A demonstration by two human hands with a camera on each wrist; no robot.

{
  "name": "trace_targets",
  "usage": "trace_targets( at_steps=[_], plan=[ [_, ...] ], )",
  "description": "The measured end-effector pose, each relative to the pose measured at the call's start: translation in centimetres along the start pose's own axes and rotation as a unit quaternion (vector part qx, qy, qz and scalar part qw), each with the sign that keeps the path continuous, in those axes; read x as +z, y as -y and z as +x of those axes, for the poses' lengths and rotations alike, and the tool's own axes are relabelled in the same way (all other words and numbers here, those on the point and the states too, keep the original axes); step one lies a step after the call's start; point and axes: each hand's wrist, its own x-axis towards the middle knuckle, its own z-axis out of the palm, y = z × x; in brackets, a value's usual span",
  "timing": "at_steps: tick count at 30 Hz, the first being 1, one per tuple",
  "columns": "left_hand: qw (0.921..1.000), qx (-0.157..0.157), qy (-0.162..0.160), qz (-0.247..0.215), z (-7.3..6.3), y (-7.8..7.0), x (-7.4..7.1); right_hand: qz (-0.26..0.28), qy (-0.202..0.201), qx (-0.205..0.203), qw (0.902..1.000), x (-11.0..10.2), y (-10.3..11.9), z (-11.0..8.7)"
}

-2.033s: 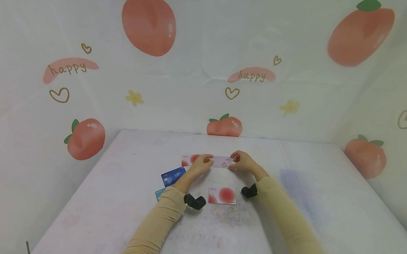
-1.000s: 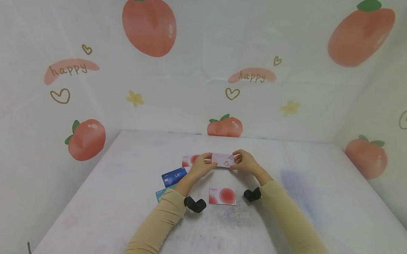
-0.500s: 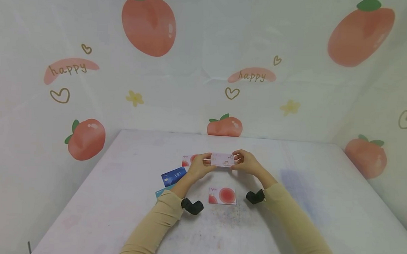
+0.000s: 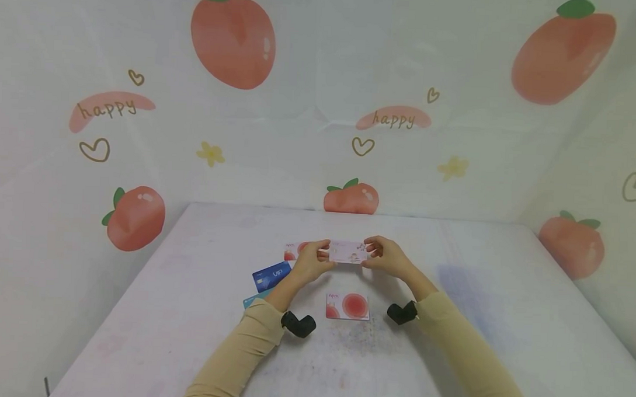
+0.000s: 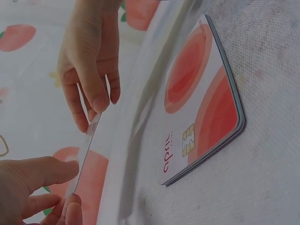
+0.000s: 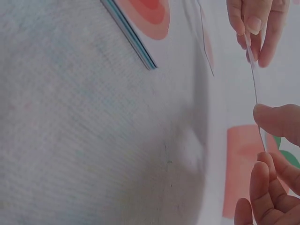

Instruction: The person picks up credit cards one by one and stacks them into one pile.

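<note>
Between both hands in the head view is a thin pale pink card (image 4: 347, 252) with a small flower print, held up off the table. My left hand (image 4: 309, 265) pinches its left end between thumb and fingers. My right hand (image 4: 392, 259) pinches the right end the same way. In the left wrist view the card (image 5: 85, 150) is almost edge-on. Nearer to me lies a white bank card with red circles (image 4: 348, 306); the left wrist view shows several layered edges under its top face (image 5: 201, 98), like a small stack.
Left of the hands lie another red-and-white card (image 4: 291, 250), a blue VIP card (image 4: 271, 276) and a teal card (image 4: 256, 299). The left hand and arm partly cover them. The white table (image 4: 188, 311) meets a fruit-printed backdrop (image 4: 277, 162) at its back edge.
The pale pink card, earlier low beside the far red-and-white card, is now raised and tilted toward the head camera. Both wrists have dropped a little nearer; the right has also moved outward.
</note>
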Motion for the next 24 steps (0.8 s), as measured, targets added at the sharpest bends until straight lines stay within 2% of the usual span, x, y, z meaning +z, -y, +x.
trace_targets(
  at_steps=[10, 20, 24],
  plan=[
    [0.9999, 0.007, 0.006, 0.009, -0.21, 0.08, -0.29, 0.004, -0.006, -0.038, 0.9993, -0.02, -0.06, -0.52],
    [0.9999, 0.000, 0.005, 0.012, -0.14, 0.07, -0.46, 0.000, -0.004, -0.045, 0.9990, 0.00, 0.00, -0.75],
    [0.9999, 0.010, 0.005, 0.013, -0.28, 0.06, -0.52, 0.003, -0.002, -0.045, 0.9990, -0.03, 0.21, -0.97]
  ],
)
